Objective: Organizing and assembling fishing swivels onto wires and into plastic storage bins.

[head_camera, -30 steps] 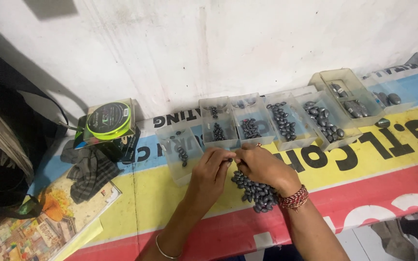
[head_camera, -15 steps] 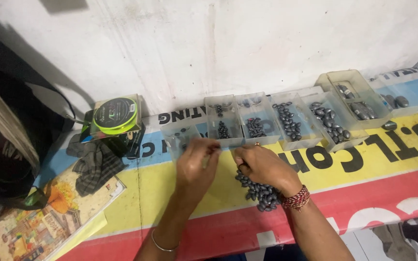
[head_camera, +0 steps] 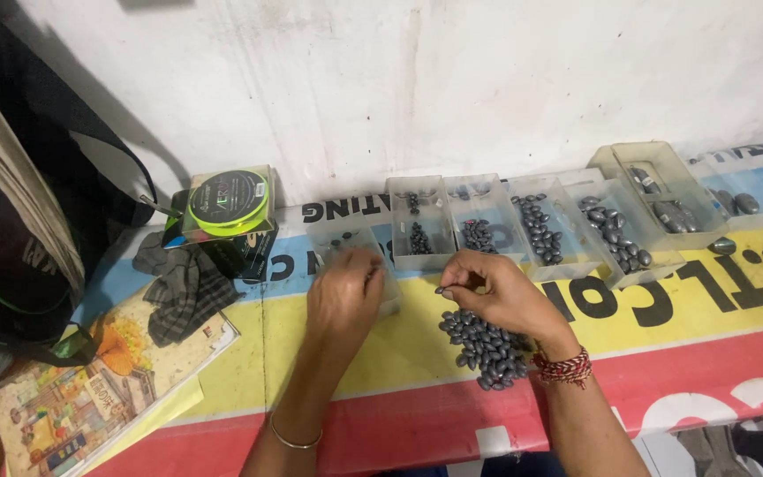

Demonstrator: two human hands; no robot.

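A heap of small dark oval lead weights (head_camera: 486,343) lies on a colourful printed banner (head_camera: 664,327). My right hand (head_camera: 496,291) hovers just above the heap, fingers pinched on one small weight near its fingertips. My left hand (head_camera: 343,296) reaches over the leftmost clear plastic box (head_camera: 351,240), fingers curled at its front edge; whether it holds a weight is hidden. A row of clear plastic boxes (head_camera: 536,225) with sorted weights runs along the wall.
A spool of neon-green line (head_camera: 227,201) in a clear case sits at the left, next to a checked cloth (head_camera: 178,287) and an illustrated book (head_camera: 90,389). A dark bag (head_camera: 19,221) fills the left side. A white wall stands behind.
My left hand has moved left, away from the right hand, to the leftmost box. My right hand has stayed over the heap.
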